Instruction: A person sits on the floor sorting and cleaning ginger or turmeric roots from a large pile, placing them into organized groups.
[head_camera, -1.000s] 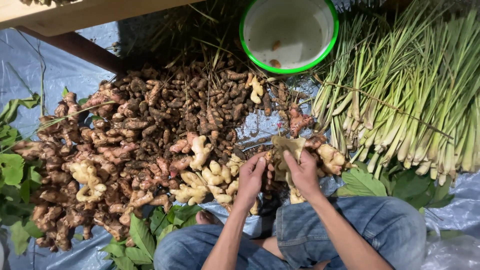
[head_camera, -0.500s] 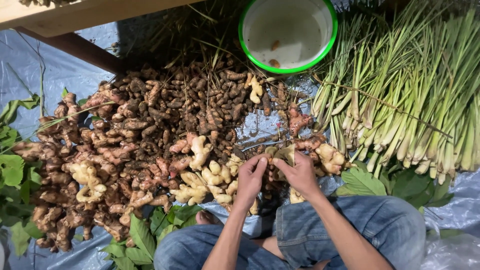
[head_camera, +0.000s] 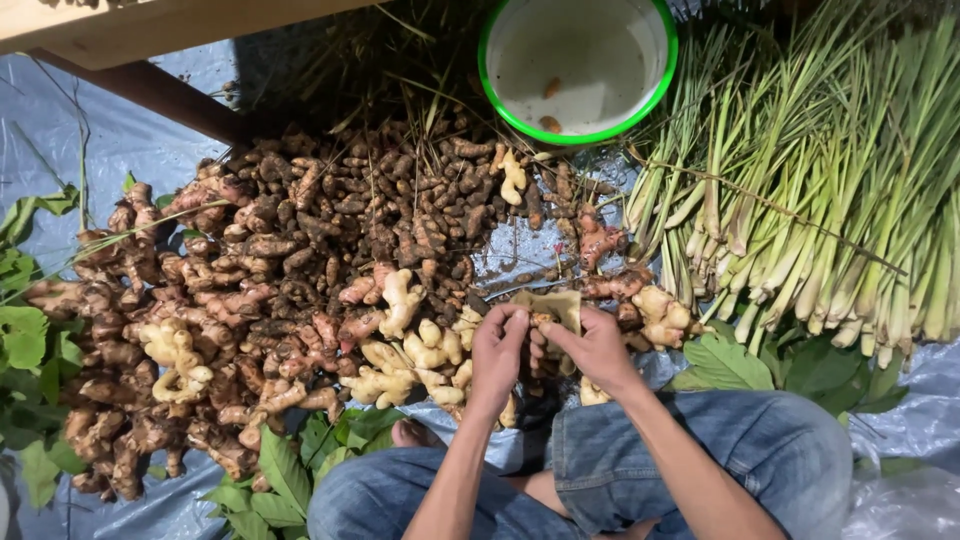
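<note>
Both hands work one pale ginger piece at the near edge of the rhizome heap. Left hand pinches its left side; right hand grasps from below. Judged step: cleaning or trimming. Green-rimmed bucket stands beyond.

Root piece: pale tan, flattish, held between both hands.
Place: above the root pile's near edge, over the blue sheet.

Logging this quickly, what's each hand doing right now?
Left hand: closed on the pale root piece.
Right hand: closed on the same pale root piece.
</note>
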